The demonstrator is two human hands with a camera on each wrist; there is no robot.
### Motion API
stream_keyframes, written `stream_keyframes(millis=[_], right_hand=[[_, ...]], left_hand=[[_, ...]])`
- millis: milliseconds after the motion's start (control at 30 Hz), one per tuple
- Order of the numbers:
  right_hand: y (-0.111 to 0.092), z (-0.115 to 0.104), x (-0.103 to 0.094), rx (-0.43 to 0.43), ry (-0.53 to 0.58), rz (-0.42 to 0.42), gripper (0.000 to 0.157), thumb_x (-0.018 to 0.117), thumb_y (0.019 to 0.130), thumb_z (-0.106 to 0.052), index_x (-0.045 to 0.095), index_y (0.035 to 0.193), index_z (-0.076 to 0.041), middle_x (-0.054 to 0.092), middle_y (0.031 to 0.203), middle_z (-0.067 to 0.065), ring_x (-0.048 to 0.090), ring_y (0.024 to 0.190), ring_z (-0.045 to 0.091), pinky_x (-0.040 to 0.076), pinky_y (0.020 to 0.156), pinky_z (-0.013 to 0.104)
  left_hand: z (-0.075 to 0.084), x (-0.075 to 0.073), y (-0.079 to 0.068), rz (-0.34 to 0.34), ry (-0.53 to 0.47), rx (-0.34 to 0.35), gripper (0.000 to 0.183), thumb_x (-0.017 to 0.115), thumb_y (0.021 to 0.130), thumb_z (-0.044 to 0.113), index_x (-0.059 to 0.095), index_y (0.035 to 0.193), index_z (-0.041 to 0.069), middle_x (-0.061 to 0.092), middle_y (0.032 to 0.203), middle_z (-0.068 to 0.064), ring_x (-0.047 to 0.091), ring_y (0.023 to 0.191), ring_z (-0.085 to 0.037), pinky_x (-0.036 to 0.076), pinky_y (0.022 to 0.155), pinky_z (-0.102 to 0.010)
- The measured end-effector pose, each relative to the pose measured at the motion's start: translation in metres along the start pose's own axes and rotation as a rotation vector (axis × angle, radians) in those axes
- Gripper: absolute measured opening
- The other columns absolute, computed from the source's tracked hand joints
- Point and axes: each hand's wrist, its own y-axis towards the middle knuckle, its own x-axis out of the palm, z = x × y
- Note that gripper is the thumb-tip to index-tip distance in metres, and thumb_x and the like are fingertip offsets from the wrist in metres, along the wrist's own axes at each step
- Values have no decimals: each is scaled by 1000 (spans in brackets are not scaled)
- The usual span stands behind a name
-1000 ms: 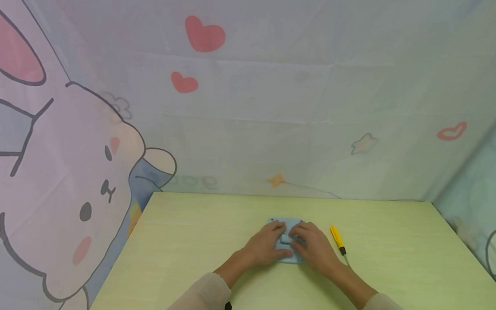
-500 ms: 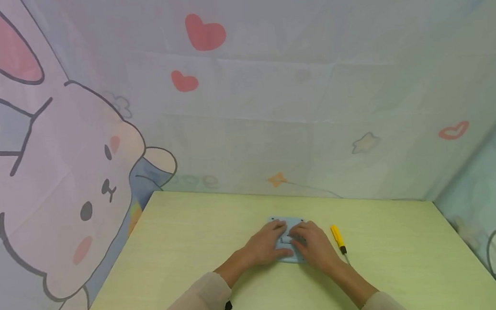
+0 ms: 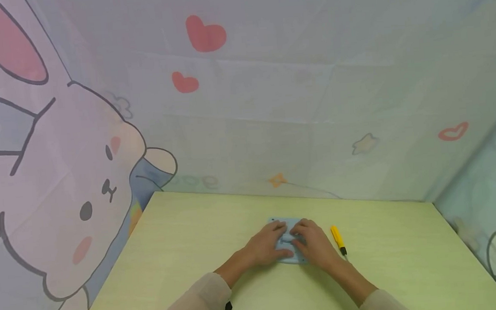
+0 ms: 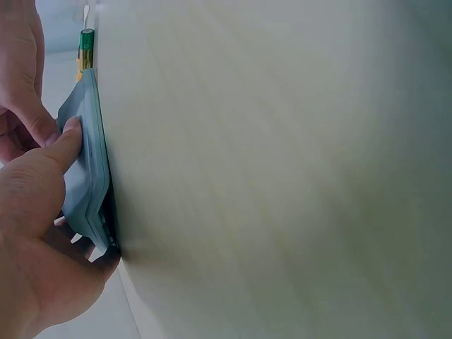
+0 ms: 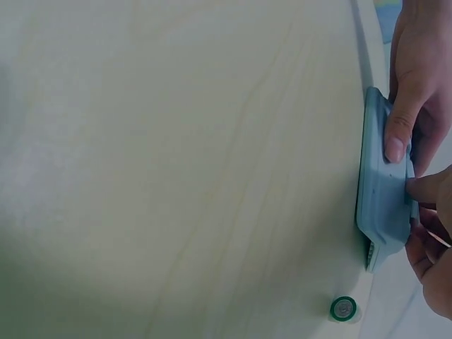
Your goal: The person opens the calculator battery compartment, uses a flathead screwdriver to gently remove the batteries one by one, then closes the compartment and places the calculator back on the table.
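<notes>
A flat light blue device (image 3: pixel 295 254) with dark dots at its corners lies on the table between both hands. My left hand (image 3: pixel 265 244) grips its left side; in the left wrist view the thumb (image 4: pixel 67 145) lies on top and other fingers curl round the edge. My right hand (image 3: pixel 316 244) is bent over the device's middle, and its thumb and fingers pinch a small light blue cover (image 5: pixel 414 201) that stands slightly up from the surface. The fingers partly hide this cover in the head view.
A yellow-handled screwdriver (image 3: pixel 338 237) lies right of the device. A battery (image 5: pixel 344 308) with a green rim stands on the table (image 3: pixel 209 220) near the device in the right wrist view. A printed cloth (image 3: pixel 270 100) hangs behind the table.
My right hand has shifted slightly, its fingertips a little up and to the right. The small cover looks lower against the device. My left hand keeps its hold in place.
</notes>
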Motion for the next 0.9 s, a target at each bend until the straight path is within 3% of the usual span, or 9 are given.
stream_keyframes(millis=[433,600,900], right_hand=[[0,-3,-4,-38,-103,-24,14,74,90,-14,72,101,-5,64,103,2,57,101,21,52,88,39],[-2,-6,-6,-92,-79,-31,13,73,90,-12,72,102,-8,63,104,-1,55,103,17,52,89,36],[-3,-5,-1,-80,-43,-29,10,75,89,-12,72,99,-11,65,102,-3,54,100,13,51,88,35]], left_hand=[[2,-3,-1,13,0,8,79,58,95,55,35,154,6,32,159,-7,26,148,-28,32,115,-42],[-1,-3,-2,15,11,19,80,57,96,55,34,154,6,31,160,-7,26,148,-27,33,115,-42],[1,-3,-2,13,17,33,79,58,96,53,35,153,3,32,159,-9,25,148,-30,32,115,-42]])
